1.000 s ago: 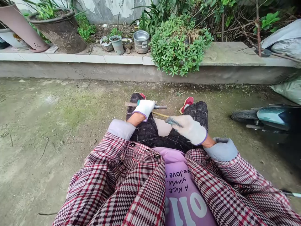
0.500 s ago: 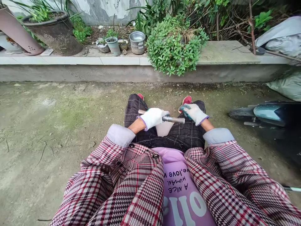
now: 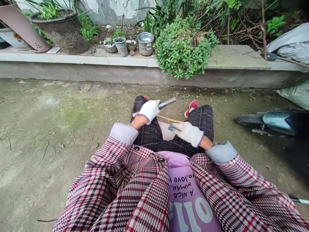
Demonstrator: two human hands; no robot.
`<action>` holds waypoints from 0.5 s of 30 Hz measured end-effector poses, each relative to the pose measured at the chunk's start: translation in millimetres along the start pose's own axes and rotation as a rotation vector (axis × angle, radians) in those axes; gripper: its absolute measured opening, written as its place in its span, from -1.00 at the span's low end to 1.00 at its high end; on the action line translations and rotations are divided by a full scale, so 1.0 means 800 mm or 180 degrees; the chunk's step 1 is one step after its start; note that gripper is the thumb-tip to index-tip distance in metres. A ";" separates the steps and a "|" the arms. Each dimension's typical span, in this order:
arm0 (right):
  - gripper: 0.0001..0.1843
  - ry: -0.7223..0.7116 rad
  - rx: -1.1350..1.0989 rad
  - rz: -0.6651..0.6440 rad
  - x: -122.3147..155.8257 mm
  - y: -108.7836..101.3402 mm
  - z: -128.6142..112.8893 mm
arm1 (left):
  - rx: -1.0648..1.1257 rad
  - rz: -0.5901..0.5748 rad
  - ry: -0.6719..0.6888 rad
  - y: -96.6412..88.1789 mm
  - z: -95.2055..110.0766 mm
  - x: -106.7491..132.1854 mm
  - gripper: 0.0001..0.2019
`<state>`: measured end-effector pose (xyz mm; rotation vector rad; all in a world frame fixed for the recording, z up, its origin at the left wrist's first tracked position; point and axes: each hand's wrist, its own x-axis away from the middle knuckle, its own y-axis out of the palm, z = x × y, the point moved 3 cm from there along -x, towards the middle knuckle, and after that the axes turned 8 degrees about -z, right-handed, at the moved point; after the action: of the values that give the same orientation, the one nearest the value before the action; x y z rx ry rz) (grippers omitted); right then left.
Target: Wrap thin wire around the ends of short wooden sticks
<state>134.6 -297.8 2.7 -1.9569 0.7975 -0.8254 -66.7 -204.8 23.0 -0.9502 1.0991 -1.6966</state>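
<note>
Rod (image 3: 171,101) first: it slants over the dark trousers (image 3: 148,138), tip pointing forward and to the right, with my left hand (image 3: 150,111) wrapped round it and the fingers clamped firmly. Just past that grip, a grey coil (image 3: 162,105) of ribbed, metallic-looking turns circles the rod; the bare end beyond is dull brown-grey, round and blunt. My right hand (image 3: 190,132) is nearer the body, apart from the rod. Its fingers are drawn together, as far as I can judge from here, on a thin strand (image 3: 168,119) that rises from them toward the coil. I can't follow it all the way, so I won't swear it joins the turns.

I read the step in hand as winding that strand on. To my mind the next move calls for a steady left hold, so the rod doesn't twist, and an even pull from the right, so each turn lies snug.

Both hands wear white, soft-looking gloves (image 3: 194,134) with purple edging; blue-green coating shows at the right fingertips. Between the hands, a slim yellowish stick (image 3: 170,119) looks smooth and slightly bowed. The trousers seem coarsely woven, with a white grid; the ground (image 3: 79,116) is rough and mossy.
</note>
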 end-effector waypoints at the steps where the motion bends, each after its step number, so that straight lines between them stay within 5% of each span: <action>1: -0.67 -0.0003 -0.0027 -0.0042 0.003 0.001 -0.005 | -0.0333 -0.0062 -0.0011 0.002 0.002 0.003 -0.72; 8: -0.66 -0.0035 -0.0282 0.0030 0.012 -0.025 -0.009 | -0.1397 -0.0614 0.0521 0.031 0.021 0.015 -0.73; 12: -0.68 0.0335 -0.0273 0.0335 0.005 -0.044 0.025 | -0.1618 -0.1150 0.1125 0.052 0.049 0.031 -0.74; 15: -0.70 0.0638 -0.0384 0.0457 -0.005 -0.047 0.056 | -0.1550 -0.1102 0.1434 0.051 0.071 0.044 -0.72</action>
<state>176.2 -258.0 15.6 -1.9148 1.1157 -0.9143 -16.1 -262.3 7.1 -1.1341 1.7861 -2.0301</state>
